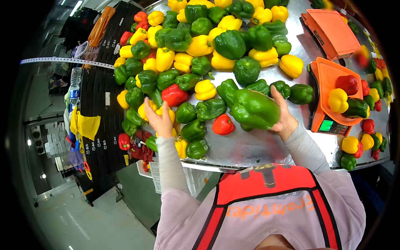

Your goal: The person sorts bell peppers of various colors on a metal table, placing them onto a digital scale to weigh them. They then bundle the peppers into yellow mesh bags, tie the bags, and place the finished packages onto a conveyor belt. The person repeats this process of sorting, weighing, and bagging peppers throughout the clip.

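Note:
My right hand (287,118) holds a large green bell pepper (255,109) from its right side, raised over the steel table (240,150). My left hand (160,121) has its fingers spread and holds nothing. Below and around its fingers lie yellow bell peppers, partly hidden by it, and a red bell pepper (174,95) is just beyond. Between my hands on the table are a smaller red bell pepper (223,124), a yellow one (205,90) and several green ones. A heap of mixed green, yellow and red peppers spreads across the far left.
To the right stands an orange digital scale (326,70) with a red, a yellow and a green pepper on its pan. Behind it is a second orange scale (334,32). Small mixed pepper groups lie further right. A black slatted rack (97,112) borders the left; a white crate (190,179) sits below the edge.

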`<state>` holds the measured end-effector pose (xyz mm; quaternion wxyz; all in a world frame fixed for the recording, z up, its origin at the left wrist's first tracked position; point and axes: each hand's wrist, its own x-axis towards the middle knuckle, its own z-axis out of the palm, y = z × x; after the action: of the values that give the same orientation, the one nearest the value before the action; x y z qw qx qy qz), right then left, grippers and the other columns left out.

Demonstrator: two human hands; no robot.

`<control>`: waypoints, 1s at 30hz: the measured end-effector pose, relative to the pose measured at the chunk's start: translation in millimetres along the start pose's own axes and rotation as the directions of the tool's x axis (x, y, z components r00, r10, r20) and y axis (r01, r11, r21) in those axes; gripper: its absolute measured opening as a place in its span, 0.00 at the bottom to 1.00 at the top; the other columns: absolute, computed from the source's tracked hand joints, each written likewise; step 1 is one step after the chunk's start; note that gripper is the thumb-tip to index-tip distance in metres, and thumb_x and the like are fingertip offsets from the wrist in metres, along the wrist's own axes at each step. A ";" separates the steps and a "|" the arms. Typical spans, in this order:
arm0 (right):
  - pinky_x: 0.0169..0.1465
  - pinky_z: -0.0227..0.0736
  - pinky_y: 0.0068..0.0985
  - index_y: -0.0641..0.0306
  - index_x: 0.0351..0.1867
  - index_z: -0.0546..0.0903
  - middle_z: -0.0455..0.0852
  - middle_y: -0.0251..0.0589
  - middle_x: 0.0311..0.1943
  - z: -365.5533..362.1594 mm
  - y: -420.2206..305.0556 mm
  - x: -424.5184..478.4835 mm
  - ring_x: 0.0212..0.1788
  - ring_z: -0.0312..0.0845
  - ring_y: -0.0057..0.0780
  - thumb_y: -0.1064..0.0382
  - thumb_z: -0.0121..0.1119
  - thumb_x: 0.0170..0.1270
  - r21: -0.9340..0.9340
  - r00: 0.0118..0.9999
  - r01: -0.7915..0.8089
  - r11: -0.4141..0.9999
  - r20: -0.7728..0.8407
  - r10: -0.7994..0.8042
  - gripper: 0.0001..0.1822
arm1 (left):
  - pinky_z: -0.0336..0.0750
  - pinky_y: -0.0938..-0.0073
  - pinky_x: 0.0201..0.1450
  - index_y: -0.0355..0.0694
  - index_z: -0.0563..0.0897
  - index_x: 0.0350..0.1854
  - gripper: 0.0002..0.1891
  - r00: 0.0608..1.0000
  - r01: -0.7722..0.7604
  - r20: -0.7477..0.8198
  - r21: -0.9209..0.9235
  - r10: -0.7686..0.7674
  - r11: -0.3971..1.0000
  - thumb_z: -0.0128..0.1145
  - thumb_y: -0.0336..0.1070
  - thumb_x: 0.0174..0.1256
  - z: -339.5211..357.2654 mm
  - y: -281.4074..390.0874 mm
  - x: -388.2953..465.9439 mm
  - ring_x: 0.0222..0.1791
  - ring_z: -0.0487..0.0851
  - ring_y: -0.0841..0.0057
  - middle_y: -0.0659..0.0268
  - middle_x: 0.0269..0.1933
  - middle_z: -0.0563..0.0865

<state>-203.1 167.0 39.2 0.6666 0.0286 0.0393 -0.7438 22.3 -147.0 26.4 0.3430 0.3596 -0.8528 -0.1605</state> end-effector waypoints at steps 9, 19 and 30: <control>0.67 0.66 0.39 0.62 0.66 0.71 0.77 0.42 0.63 13.4 -3.7 25.2 0.63 0.73 0.35 0.44 0.48 0.74 -0.244 0.865 0.305 0.921 -0.333 -0.375 0.29 | 0.66 0.60 0.68 0.31 0.66 0.68 0.48 0.985 0.163 0.043 0.136 -0.170 0.977 0.78 0.44 0.44 49.3 -86.2 111.0 0.64 0.72 0.51 0.44 0.64 0.73; 0.63 0.69 0.32 0.64 0.67 0.67 0.77 0.42 0.58 -10.9 5.3 39.5 0.60 0.73 0.31 0.58 0.61 0.69 -0.512 0.720 0.250 0.822 -0.469 -0.511 0.29 | 0.73 0.59 0.62 0.41 0.71 0.66 0.30 0.692 0.620 0.516 -0.783 -0.505 0.049 0.62 0.50 0.66 13.1 -79.6 106.5 0.59 0.78 0.63 0.59 0.62 0.79; 0.66 0.65 0.30 0.66 0.67 0.68 0.72 0.46 0.63 -26.1 18.6 52.8 0.64 0.68 0.35 0.60 0.68 0.62 -0.874 0.679 0.160 0.458 -0.239 -0.694 0.33 | 0.71 0.54 0.66 0.42 0.70 0.67 0.30 0.689 0.686 0.695 -0.717 -0.206 -0.127 0.56 0.54 0.69 9.8 -19.6 62.4 0.64 0.76 0.63 0.60 0.65 0.77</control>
<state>-190.7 115.3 7.8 0.3359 -0.0634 0.5705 -0.7467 -6.2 -205.5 38.5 0.2463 0.2711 -0.3713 -0.8532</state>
